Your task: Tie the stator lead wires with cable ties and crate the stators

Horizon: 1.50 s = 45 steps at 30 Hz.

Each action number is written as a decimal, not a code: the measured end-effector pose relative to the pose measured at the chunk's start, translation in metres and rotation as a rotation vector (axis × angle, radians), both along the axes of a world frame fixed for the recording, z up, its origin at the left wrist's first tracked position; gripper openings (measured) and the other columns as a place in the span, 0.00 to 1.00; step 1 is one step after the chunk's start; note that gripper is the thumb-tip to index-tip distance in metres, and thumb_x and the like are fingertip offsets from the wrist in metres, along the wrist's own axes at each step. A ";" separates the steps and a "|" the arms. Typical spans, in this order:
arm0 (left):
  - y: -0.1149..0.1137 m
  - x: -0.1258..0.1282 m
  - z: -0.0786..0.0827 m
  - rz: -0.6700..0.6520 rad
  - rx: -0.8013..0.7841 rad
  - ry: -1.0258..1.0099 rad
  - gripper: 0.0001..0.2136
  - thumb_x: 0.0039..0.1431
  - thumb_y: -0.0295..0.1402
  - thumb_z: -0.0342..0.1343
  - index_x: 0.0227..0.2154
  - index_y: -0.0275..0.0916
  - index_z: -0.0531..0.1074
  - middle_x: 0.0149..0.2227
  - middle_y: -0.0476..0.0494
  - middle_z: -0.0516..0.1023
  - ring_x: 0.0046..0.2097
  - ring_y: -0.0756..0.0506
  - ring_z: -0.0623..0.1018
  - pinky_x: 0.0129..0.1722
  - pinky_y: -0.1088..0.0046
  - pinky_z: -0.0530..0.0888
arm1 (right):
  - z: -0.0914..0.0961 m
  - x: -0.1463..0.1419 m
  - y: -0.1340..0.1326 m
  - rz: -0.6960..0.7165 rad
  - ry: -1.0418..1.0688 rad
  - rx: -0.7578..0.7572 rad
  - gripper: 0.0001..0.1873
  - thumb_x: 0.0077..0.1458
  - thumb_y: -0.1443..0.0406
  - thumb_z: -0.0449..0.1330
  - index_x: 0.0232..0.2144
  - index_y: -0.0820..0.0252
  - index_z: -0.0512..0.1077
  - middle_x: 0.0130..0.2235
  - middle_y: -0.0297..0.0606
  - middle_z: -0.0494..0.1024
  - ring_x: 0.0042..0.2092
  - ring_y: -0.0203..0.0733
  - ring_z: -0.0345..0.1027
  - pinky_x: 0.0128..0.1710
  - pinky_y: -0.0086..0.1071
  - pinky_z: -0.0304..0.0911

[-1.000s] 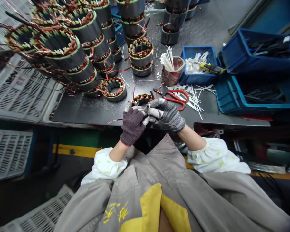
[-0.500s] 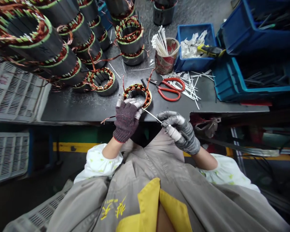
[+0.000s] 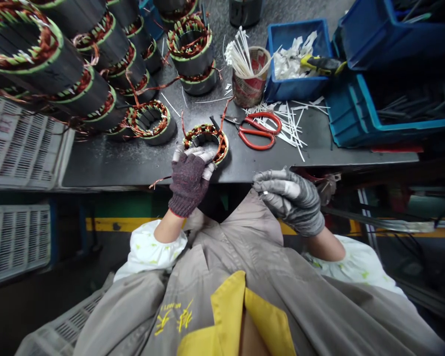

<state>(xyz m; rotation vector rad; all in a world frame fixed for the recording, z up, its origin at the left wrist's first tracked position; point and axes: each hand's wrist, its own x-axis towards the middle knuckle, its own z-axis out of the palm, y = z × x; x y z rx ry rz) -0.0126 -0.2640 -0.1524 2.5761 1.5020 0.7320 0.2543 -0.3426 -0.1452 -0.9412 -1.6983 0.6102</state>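
Note:
A short motor stator (image 3: 206,141) with copper windings and green-edged laminations lies on the dark workbench (image 3: 107,165). My left hand (image 3: 190,180), in a dark purple knit glove, rests on its near rim with the fingers gripping it. Loose copper wire ends stick out beside that glove. My right hand (image 3: 291,200), in a grey coated glove, hangs past the bench edge, apart from the stator. Its fingers pinch together around a tiny white bit (image 3: 265,193), perhaps cable tie.
Stacked wound stators (image 3: 77,64) rise at the back left. A cup of white cable ties (image 3: 250,81), red-handled scissors (image 3: 257,130), cut tie scraps (image 3: 287,129) and blue bins (image 3: 298,59) stand to the right. White plastic crates (image 3: 22,146) sit left of the bench.
My right hand has moved right, away from the stator, and the long white tie it held no longer shows. My left hand stays on the stator. The whole view has shifted slightly.

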 end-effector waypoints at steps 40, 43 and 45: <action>-0.002 0.022 -0.002 0.105 0.093 -0.161 0.12 0.69 0.37 0.54 0.49 0.46 0.79 0.47 0.44 0.85 0.59 0.37 0.79 0.71 0.46 0.59 | -0.026 -0.074 0.078 -0.068 0.299 -0.421 0.18 0.57 0.47 0.69 0.34 0.53 0.78 0.35 0.37 0.84 0.38 0.44 0.78 0.43 0.40 0.78; -0.002 0.019 0.002 0.088 0.088 -0.110 0.12 0.70 0.39 0.54 0.50 0.47 0.79 0.47 0.44 0.85 0.59 0.37 0.79 0.71 0.45 0.59 | -0.025 -0.072 0.079 -0.060 0.282 -0.411 0.19 0.57 0.45 0.69 0.34 0.53 0.79 0.35 0.36 0.84 0.38 0.44 0.78 0.45 0.42 0.78; -0.002 0.017 0.003 0.063 0.077 -0.102 0.13 0.70 0.38 0.53 0.52 0.48 0.79 0.48 0.44 0.84 0.59 0.38 0.79 0.72 0.45 0.58 | -0.021 -0.067 0.074 -0.049 0.299 -0.423 0.20 0.56 0.45 0.70 0.34 0.53 0.79 0.36 0.36 0.85 0.38 0.44 0.78 0.45 0.42 0.78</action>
